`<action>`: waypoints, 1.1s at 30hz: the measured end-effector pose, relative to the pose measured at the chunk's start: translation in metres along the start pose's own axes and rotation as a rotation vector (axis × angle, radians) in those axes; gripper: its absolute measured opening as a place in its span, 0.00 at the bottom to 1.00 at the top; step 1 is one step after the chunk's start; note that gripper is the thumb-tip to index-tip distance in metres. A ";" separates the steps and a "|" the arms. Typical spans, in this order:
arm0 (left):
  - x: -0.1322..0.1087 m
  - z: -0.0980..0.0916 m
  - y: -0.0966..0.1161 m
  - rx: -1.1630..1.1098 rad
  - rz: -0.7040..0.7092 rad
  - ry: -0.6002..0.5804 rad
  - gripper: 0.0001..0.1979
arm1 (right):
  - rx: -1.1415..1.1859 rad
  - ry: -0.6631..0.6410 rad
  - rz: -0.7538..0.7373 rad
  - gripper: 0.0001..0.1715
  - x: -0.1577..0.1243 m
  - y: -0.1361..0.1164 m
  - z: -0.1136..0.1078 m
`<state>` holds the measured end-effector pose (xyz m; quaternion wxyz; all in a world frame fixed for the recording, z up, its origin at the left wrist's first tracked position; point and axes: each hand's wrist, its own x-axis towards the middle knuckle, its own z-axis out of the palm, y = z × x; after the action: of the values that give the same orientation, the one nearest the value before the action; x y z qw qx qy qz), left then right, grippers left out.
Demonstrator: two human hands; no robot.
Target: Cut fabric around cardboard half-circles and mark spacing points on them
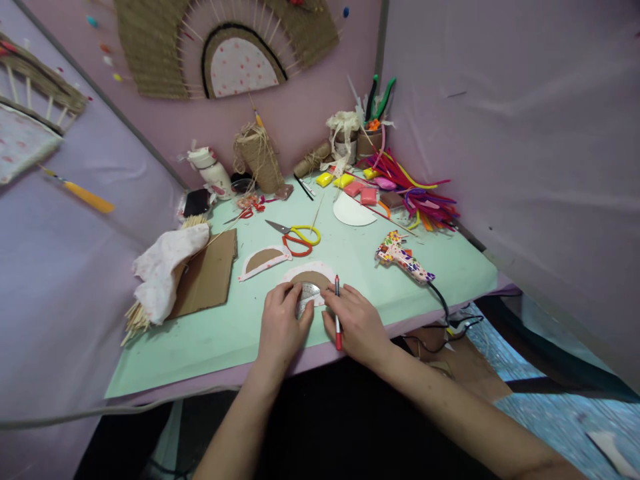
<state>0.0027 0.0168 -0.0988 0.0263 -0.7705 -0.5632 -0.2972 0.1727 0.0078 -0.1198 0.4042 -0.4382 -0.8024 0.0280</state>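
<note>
My left hand (286,320) presses a clear protractor (309,293) down with its fingertips, close to the table's front edge. Under the protractor lies a brown cardboard half-circle (315,277) on white dotted fabric (295,270). My right hand (353,321) rests at the right side of these pieces, with a red and white marker (338,320) held between its fingers. A second cardboard half-circle (264,260) edged with dotted fabric lies to the left, beyond my left hand.
Scissors (295,241) lie beyond the hands. A glue gun (403,259) with a cord is at right. Cardboard (207,277), sticks and cloth (167,267) are at left. Twine (260,160), a bottle (213,173), clay packets (369,196) and pipe cleaners (430,207) stand or lie behind.
</note>
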 end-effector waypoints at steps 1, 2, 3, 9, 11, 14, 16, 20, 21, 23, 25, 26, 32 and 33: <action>0.000 0.000 0.000 0.004 0.000 0.000 0.15 | -0.002 -0.001 0.001 0.18 0.000 0.000 0.000; 0.000 0.000 0.000 0.008 -0.001 -0.001 0.15 | -0.004 -0.002 0.000 0.18 0.000 0.000 0.000; 0.000 0.000 0.001 0.012 0.000 -0.002 0.15 | -0.007 -0.002 -0.001 0.18 0.000 0.000 0.000; 0.000 -0.002 0.004 0.024 0.014 -0.031 0.16 | -0.026 0.000 -0.008 0.17 0.000 0.000 0.000; -0.001 -0.002 0.003 0.036 0.022 -0.047 0.15 | -0.027 -0.002 -0.008 0.17 0.000 0.000 0.001; -0.002 -0.002 0.003 0.051 0.025 -0.059 0.15 | -0.021 -0.010 -0.003 0.17 0.000 0.000 0.000; -0.002 -0.001 0.003 0.056 0.031 -0.055 0.15 | -0.017 -0.018 0.002 0.18 0.000 0.000 0.000; 0.000 0.000 0.006 0.094 0.075 -0.030 0.13 | -0.010 -0.022 0.002 0.19 -0.001 0.000 0.000; 0.000 0.001 0.007 0.097 0.091 -0.029 0.13 | -0.006 -0.022 0.003 0.19 -0.001 0.000 0.000; 0.000 0.002 0.008 0.091 0.118 -0.035 0.14 | 0.003 -0.020 0.004 0.19 -0.001 0.001 0.000; 0.001 0.003 0.009 0.083 0.131 -0.042 0.14 | 0.022 -0.011 0.008 0.20 0.000 0.001 -0.001; 0.001 0.004 0.009 0.085 0.133 -0.044 0.14 | 0.037 -0.001 0.014 0.20 0.000 0.001 -0.002; 0.000 0.004 0.009 0.088 0.124 -0.043 0.13 | 0.090 0.047 0.082 0.19 0.002 0.001 -0.006; 0.000 0.004 0.009 0.085 0.123 -0.041 0.13 | 0.088 0.044 0.081 0.19 0.002 0.001 -0.006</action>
<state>0.0127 0.0152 -0.0990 0.0660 -0.8079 -0.5273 -0.2549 0.1768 0.0075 -0.1148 0.4393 -0.4526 -0.7728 0.0697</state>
